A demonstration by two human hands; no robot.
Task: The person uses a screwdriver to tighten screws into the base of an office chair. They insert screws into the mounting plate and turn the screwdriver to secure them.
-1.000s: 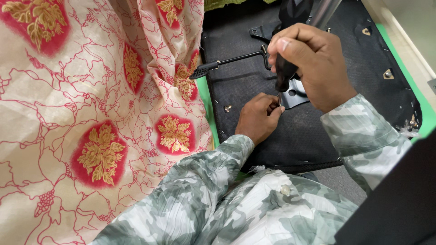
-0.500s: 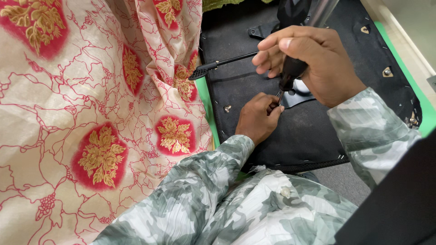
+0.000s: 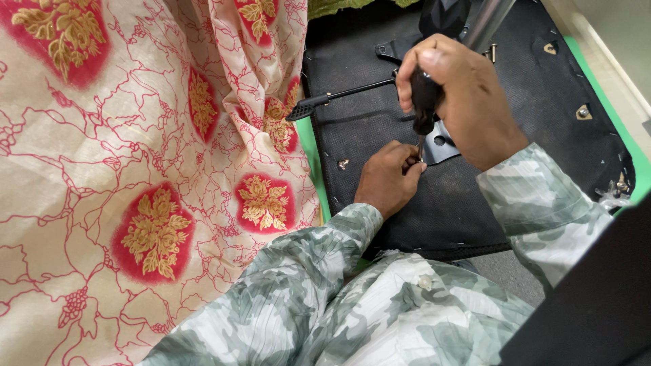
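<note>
My right hand [image 3: 461, 102] grips the black handle of a screwdriver [image 3: 425, 102], held upright with its tip pointing down at a grey metal bracket [image 3: 439, 146]. That bracket lies on the black fabric underside of a chair seat [image 3: 515, 81]. My left hand [image 3: 388, 177] rests on the seat just below the tip, its fingers pinched around the screwdriver's shaft or a small screw; I cannot tell which. A thin black lever [image 3: 339, 97] with a ribbed paddle end sticks out to the left from the seat mechanism.
A cream cloth with red and gold flower patterns [image 3: 149, 169] hangs over the left half of the view. A green surface [image 3: 310, 146] shows beside the seat. Small metal fittings [image 3: 582, 110] dot the seat's right side. A dark object [image 3: 597, 291] fills the lower right.
My right hand has closed more tightly around the screwdriver handle and shifted slightly. The left hand stays at the tip.
</note>
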